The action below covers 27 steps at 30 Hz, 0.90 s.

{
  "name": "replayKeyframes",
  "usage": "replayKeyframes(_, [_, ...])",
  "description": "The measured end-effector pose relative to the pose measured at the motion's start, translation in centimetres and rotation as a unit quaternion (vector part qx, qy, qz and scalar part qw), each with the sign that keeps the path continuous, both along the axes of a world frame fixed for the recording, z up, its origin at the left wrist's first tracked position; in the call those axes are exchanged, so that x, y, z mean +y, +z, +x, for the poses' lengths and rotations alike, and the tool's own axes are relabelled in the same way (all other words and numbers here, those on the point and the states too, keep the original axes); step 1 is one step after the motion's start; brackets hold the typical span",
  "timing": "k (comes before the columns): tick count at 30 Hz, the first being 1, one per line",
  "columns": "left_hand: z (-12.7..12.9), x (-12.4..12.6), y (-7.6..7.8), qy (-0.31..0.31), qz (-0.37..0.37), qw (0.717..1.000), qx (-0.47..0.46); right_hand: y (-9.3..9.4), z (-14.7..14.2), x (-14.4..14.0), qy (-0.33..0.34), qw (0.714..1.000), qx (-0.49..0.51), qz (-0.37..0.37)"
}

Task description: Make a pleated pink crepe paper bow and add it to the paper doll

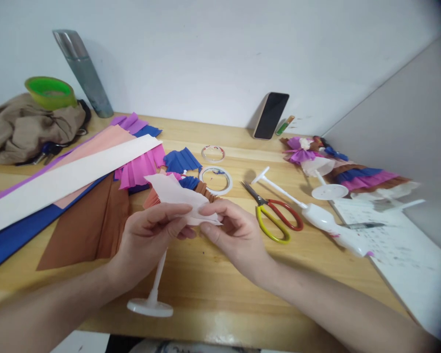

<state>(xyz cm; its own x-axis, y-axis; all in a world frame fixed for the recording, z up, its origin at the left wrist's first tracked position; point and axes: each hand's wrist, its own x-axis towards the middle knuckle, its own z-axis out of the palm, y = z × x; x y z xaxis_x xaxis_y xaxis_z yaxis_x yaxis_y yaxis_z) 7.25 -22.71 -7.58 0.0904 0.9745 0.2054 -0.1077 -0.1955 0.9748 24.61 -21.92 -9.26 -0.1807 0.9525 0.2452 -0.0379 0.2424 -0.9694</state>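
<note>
Between my two hands is a piece of white crepe paper (180,193), its free end rising up and to the left. My left hand (150,235) pinches the paper's lower left side between thumb and fingers. At the lower right edge, my right hand (238,235) grips it the same way, and the paper looks folded there. Beneath my left hand stands a white stand (150,306) with a round base; its upper part is hidden behind the hands. Just beyond the paper lie gathered blue crepe paper (183,159) and brown pleated pieces.
Long crepe strips (69,166) cover the left side. Scissors (274,211) with red and yellow handles, tape rolls (224,180) and a white doll torso (327,223) on a stand lie to the right. A phone (271,115) leans on the wall; a ruffled dress (367,176) lies far right.
</note>
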Motion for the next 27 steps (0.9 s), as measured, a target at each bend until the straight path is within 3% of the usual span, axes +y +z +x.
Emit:
replayKeyframes(10, [-0.2, 0.3, 0.2, 0.031, -0.015, 0.999, 0.038, 0.2, 0.0, 0.2, -0.026, 0.999, -0.018, -0.002])
replayKeyframes(16, [-0.6, 0.4, 0.5, 0.026, 0.02, 0.994, 0.105, 0.0, 0.2, 0.4, -0.042, 0.999, -0.031, 0.008])
replayKeyframes(27, [-1.3, 0.7, 0.1, 0.054, 0.089, 0.971, 0.214, 0.4, 0.6, 0.5, -0.068, 0.987, -0.089, 0.118])
